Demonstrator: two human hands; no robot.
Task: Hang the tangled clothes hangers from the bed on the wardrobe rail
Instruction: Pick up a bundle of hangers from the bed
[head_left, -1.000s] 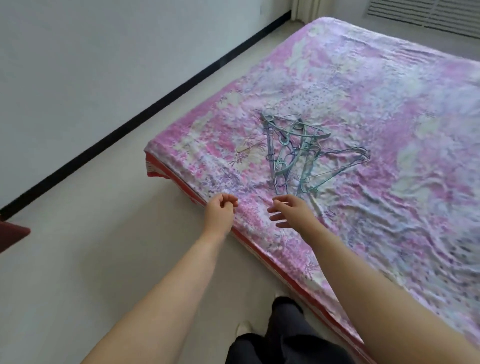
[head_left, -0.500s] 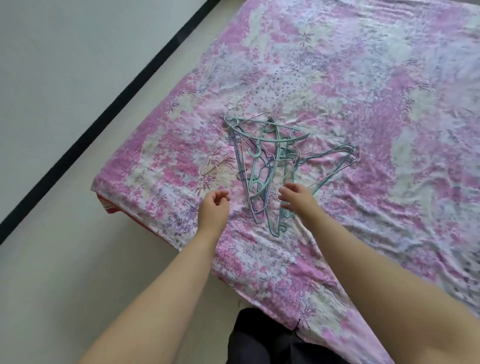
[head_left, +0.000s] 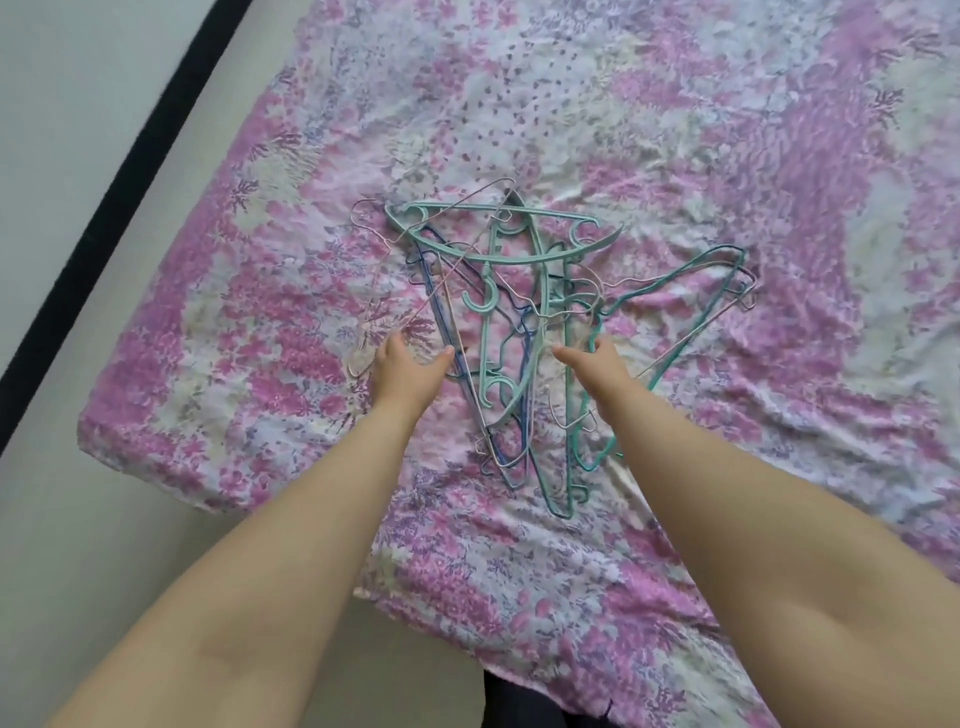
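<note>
The bed (head_left: 675, 156) fills most of the view, covered by a wrinkled sheet printed in pink, white and lilac flowers, with one corner of the bed at the lower left. Beyond the left edge of the bed runs the pale floor (head_left: 78, 519), and beyond that strip of floor a black skirting band (head_left: 119, 208) runs along the foot of a light wall (head_left: 62, 78).

Two bare forearms reach in from the bottom edge over the near part of the bed. At the very bottom, just below the edge of the bed, a patch of dark clothing (head_left: 519, 706) shows between the arms.

The tangled hangers (head_left: 519, 332) lie flat on the bed, a little inward from its near-left corner. The heap holds broad teal plastic hangers, thin blue ones, a green wire-shaped one spreading to the right, and pale wire ones looping out to the left; they cross and interlock.

The left hand (head_left: 402, 371) is at the left side of the heap on the bed, thumb spread out toward a blue hanger bar, next to a pale wire loop; its fingers point away and are foreshortened, so whether they grip anything cannot be told. The right hand (head_left: 597, 364) sits on the right-centre of the heap, thumb stretched left, and its fingers reach down among the green and teal bars; whether they grip one cannot be told.
</note>
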